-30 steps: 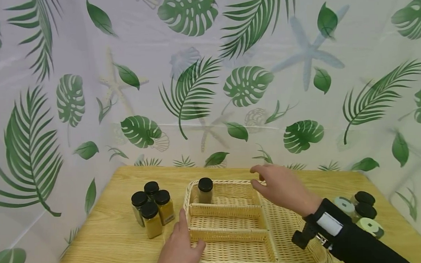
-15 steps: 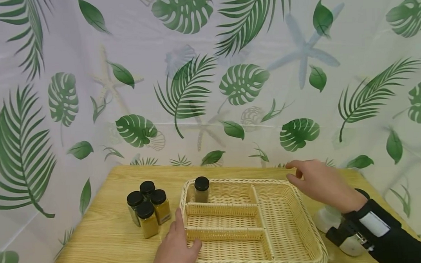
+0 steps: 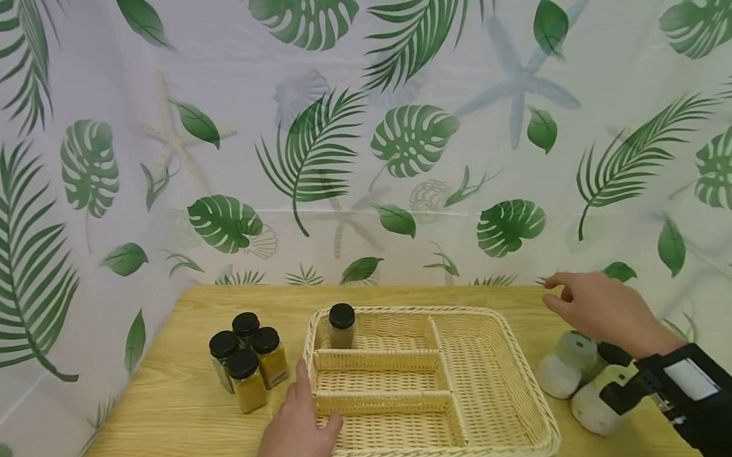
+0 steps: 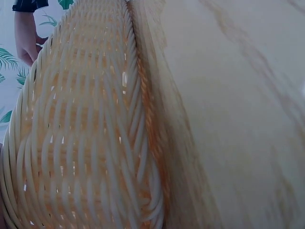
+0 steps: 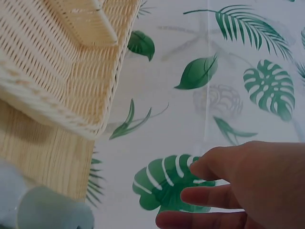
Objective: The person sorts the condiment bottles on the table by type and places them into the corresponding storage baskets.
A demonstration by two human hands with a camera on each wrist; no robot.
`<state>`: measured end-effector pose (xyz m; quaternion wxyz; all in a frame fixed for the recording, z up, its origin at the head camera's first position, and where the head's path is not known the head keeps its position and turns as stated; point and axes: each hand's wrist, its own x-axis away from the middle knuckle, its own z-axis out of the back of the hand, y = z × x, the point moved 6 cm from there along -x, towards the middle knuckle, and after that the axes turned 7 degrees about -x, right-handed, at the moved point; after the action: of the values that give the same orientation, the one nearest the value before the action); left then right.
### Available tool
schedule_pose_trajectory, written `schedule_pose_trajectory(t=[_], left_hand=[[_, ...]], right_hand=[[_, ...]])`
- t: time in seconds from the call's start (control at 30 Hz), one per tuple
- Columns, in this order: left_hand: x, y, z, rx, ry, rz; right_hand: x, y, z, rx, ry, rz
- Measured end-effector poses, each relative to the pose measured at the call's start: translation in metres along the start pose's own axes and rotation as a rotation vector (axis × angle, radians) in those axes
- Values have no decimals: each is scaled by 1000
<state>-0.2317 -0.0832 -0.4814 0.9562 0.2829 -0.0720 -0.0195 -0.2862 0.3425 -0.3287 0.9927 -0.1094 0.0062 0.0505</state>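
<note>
A woven basket (image 3: 437, 453) with dividers stands on the table. My left hand (image 3: 298, 429) rests along its left side, fingers straight against the rim and thumb over the edge. A black-lidded spice jar (image 3: 342, 328) stands upright in the basket's back left compartment. My right hand (image 3: 615, 313) hangs in the air right of the basket, holding nothing, fingers loosely bent. Below it are a white jar with a pale blue-green top (image 3: 559, 373) and a white jar with a yellow-green top (image 3: 597, 406). A dark lid behind them is partly hidden by the right hand.
Left of the basket, several black-lidded glass spice jars (image 3: 248, 380) stand close together, some with yellow contents. The wooden table (image 3: 165, 401) ends at a leaf-patterned cloth (image 3: 338, 155) behind and at the sides.
My right hand has moved right, from above the basket's back edge to above the jars on the right. My left hand stays at the basket. The head view has shifted slightly.
</note>
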Motion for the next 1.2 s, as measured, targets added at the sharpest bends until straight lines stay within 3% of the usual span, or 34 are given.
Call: schedule_pose_trajectory(t=[0.43,0.7,1.2], left_hand=[[-2,3,1,-6,-3,6],[-1,0,0,-54,-31,30],[0,-1,1,-89,-38,29]], right_hand=[[5,50,0,15,-22,-97],[10,79,-11,-1,-36,-130],[12,104,-22,31,-86,-193]])
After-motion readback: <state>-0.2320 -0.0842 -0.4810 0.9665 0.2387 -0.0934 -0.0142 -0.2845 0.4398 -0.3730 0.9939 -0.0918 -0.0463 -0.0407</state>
